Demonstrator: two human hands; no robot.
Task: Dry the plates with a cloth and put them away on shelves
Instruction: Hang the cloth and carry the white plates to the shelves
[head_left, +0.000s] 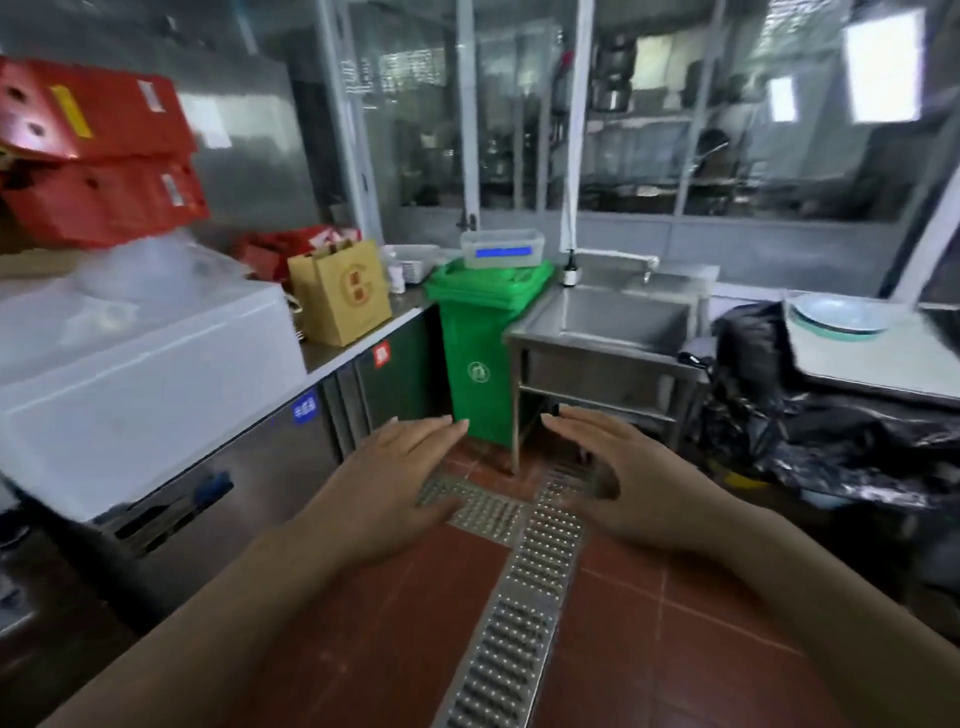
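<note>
The left hand (395, 467) and right hand (623, 478) are hovering with fingers straight, holding nothing; plates (841, 314) are waiting at two o'clock, seemingly not yet dried.

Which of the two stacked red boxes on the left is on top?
The upper red box, with the yellow strip on its face, lies on the lower red box, which shows only a small white label.
</note>
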